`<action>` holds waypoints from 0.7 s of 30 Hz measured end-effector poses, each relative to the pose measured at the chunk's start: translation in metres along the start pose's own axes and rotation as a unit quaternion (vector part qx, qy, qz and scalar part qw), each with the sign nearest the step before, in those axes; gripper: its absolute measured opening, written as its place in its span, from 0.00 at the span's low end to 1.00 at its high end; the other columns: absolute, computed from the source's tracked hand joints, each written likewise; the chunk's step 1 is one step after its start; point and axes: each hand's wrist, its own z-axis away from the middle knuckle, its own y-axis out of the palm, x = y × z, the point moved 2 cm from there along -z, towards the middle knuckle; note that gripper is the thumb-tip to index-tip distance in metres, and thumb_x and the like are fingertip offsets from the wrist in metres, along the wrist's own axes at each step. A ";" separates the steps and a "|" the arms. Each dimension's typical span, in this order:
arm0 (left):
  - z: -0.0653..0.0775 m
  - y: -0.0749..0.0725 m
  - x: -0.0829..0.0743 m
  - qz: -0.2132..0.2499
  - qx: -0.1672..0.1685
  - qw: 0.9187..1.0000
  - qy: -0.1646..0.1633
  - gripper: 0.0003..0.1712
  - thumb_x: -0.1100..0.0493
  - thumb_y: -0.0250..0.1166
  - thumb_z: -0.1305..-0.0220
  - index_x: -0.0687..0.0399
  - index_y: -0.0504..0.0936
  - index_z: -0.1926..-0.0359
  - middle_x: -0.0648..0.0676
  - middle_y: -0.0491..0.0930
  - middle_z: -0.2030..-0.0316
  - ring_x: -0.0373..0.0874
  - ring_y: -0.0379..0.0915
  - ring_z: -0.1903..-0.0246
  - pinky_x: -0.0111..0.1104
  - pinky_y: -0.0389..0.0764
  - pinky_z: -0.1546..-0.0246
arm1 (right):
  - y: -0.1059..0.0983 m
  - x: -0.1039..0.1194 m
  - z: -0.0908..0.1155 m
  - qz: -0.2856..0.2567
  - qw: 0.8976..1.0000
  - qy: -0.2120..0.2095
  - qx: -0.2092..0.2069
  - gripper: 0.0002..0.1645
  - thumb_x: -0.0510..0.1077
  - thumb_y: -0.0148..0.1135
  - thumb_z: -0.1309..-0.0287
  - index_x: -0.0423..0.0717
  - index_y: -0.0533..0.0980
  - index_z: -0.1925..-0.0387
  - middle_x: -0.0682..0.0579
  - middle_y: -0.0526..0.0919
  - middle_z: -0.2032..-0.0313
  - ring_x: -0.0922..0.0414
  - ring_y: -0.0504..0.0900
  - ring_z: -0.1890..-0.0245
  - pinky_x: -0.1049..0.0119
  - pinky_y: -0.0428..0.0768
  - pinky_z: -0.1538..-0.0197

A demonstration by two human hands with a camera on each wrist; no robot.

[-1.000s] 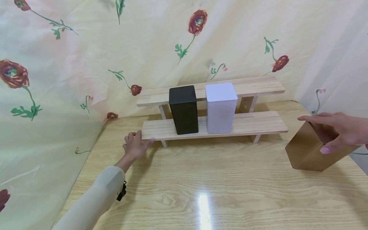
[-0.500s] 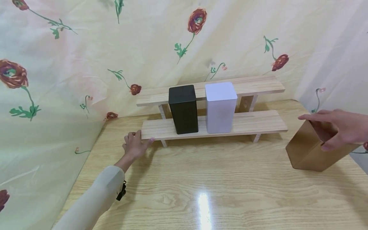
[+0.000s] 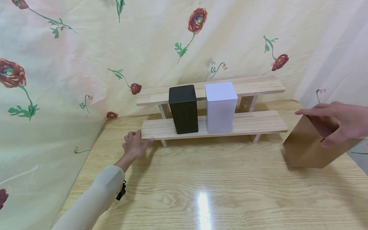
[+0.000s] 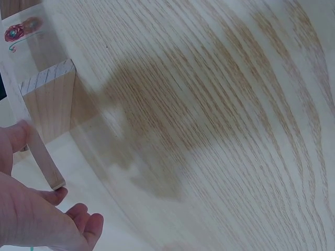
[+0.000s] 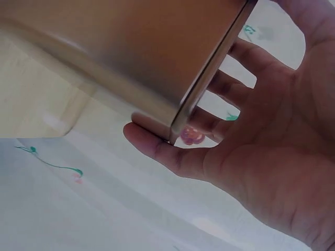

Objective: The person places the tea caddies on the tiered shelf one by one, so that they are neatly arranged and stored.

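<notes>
My left hand (image 3: 134, 146) grips the left end of a two-tier wooden shelf (image 3: 258, 122), thumb at the front edge of the lower board. In the left wrist view, the thumb and fingers sit around the board end (image 4: 47, 162). Far right in the head view, my right hand (image 3: 343, 123) holds a tall bronze-brown tin (image 3: 304, 148) by its top end. The tin is tilted, with a shadow beneath it. In the right wrist view, the thumb and fingers span the tin's lidded end (image 5: 120, 47); some fingers are partly hidden behind it.
A black tin (image 3: 184, 111) and a white tin (image 3: 220, 111) stand upright, slightly apart, on the lower board. The upper board (image 3: 258, 84) runs behind them. Flower-printed cloth (image 3: 161, 48) borders the wood-grain table (image 3: 244, 179) at the back and sides.
My right hand has risen a little, and the tin's base has shifted slightly up and left, with a shadow now showing under it. The left hand and shelf stay put.
</notes>
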 end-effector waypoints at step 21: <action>-0.001 0.000 -0.001 0.004 -0.003 1.000 -0.002 0.47 0.36 0.56 0.34 0.64 0.54 0.29 0.72 0.51 0.35 0.66 0.42 0.37 0.62 0.51 0.44 | -0.050 0.015 -0.039 0.006 1.000 -0.014 0.008 0.67 0.44 0.85 0.83 0.51 0.65 0.32 0.69 0.71 0.56 0.70 0.64 0.61 0.73 0.57 0.62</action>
